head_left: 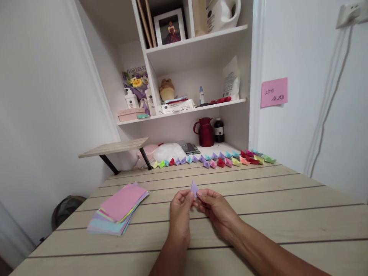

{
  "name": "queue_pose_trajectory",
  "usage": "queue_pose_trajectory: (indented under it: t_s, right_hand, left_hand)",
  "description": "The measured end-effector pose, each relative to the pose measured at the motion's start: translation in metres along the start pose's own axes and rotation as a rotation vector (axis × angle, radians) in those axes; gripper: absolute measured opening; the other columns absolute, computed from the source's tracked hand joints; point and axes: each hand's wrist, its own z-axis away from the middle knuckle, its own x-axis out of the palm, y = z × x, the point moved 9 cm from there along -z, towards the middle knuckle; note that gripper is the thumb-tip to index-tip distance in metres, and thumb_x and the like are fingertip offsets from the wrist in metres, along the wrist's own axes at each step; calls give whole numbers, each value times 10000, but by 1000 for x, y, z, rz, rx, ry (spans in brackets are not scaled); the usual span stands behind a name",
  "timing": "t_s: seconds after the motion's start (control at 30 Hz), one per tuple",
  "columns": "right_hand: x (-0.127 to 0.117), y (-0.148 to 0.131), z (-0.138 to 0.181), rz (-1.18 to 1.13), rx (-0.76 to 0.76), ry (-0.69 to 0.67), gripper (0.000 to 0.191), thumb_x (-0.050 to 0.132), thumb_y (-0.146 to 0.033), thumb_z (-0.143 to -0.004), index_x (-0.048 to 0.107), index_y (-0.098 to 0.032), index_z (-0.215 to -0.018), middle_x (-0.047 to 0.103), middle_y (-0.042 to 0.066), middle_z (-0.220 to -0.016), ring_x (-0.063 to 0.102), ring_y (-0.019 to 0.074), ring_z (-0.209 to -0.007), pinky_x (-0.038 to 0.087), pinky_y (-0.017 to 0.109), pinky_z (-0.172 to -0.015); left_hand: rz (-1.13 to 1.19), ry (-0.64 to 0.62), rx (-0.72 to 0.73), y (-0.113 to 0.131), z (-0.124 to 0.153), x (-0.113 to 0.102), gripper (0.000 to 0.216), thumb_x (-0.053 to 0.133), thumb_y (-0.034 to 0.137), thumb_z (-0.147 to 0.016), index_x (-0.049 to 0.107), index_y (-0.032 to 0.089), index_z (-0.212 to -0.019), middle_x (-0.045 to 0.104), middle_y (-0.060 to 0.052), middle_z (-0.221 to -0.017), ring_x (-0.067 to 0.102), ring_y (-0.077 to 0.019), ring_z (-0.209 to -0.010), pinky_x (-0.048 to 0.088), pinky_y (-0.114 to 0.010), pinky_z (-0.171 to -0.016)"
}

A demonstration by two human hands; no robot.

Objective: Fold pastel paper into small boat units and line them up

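Centrally, left hand (180,212) and right hand (219,213), their grip pinching purple paper (194,188), tabletop (290,220) stretching to far-edge paper boats (220,163)

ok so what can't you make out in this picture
All in the head view:
Lower part of the purple paper: hidden by the left hand and right hand.
Label print on the black bottle: too small.
Top of the white jug: cut off by the upper edge.

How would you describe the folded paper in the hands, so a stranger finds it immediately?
Over the striped wooden table, the left hand and right hand meet. Between them shows a small, pointed purple folded paper. Unlike the colourful paper pieces lined up behind, it is held.
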Motion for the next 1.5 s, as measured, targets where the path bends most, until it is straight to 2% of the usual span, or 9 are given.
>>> queue_pose_trajectory:
  t_s: [0.1,0.23,0.3,0.4,0.6,0.77,0.9,1.13,1.5]
  right_hand:
    - [2,0,1,18,7,-22,245,834,-306,-611,654,-146,-650,616,0,-575,539,100,-567,406,196,-541]
    - [1,-13,3,80,-16,0,264,751,-409,-715,663,-161,-702,636,18,-667,548,109,-603,417,202,-545]
    - [1,-24,4,126,-57,8,278,707,-449,-755,685,-172,-780,637,21,-740,552,109,-620,430,206,-554]
    - [10,-32,7,141,-68,-93,279,713,-428,-759,692,-202,-921,624,13,-808,561,108,-632,450,220,-583]
    - [23,-31,13,188,-56,-218,305,702,-434,-770,692,-188,-950,613,23,-848,556,113,-656,463,244,-625]
    - [29,-39,18,283,-109,-254,365,724,-403,-750,666,-213,-1056,622,15,-859,584,133,-713,450,246,-643]
    - [34,-41,21,339,-117,-283,397,785,-347,-666,675,-208,-1021,637,22,-960,610,134,-714,446,260,-656]
    - [35,-38,23,348,-64,-284,351,730,-311,-712,670,-180,-1033,698,35,-821,629,161,-727,441,276,-691]
    - [40,-36,24,341,-30,-361,380,767,-370,-672,671,-172,-981,721,40,-724,653,179,-704,449,298,-718]
  left_hand:
    - [-12,14,11,0,0,-4,261,759,358,-688,623,137,-717,614,-7,-618,512,-96,-573,425,-221,-615]
    - [79,-24,-68,-5,0,-3,269,780,351,-673,620,136,-699,601,4,-629,477,-74,-560,397,-199,-601]
    - [139,-66,-114,-5,1,0,289,789,359,-666,604,138,-670,564,24,-601,443,-58,-530,391,-194,-600]
    - [196,-176,-191,-7,4,11,331,775,382,-686,569,136,-607,498,44,-535,392,-44,-477,386,-194,-579]
    - [226,-264,-287,-11,9,19,308,776,377,-696,671,108,-804,503,58,-525,281,-7,-406,402,-188,-571]
    - [212,-270,-263,-12,6,15,280,758,381,-717,660,120,-742,458,77,-492,239,-9,-407,389,-195,-573]
    - [193,-276,-244,-14,2,13,280,744,388,-733,658,126,-783,403,85,-467,292,-37,-443,355,-198,-576]
    - [190,-304,-219,-12,2,13,350,702,409,-770,534,150,-604,385,69,-470,337,-69,-492,334,-208,-590]
    - [207,-331,-273,-9,5,17,293,737,383,-738,594,136,-675,407,74,-522,276,-39,-458,375,-205,-612]
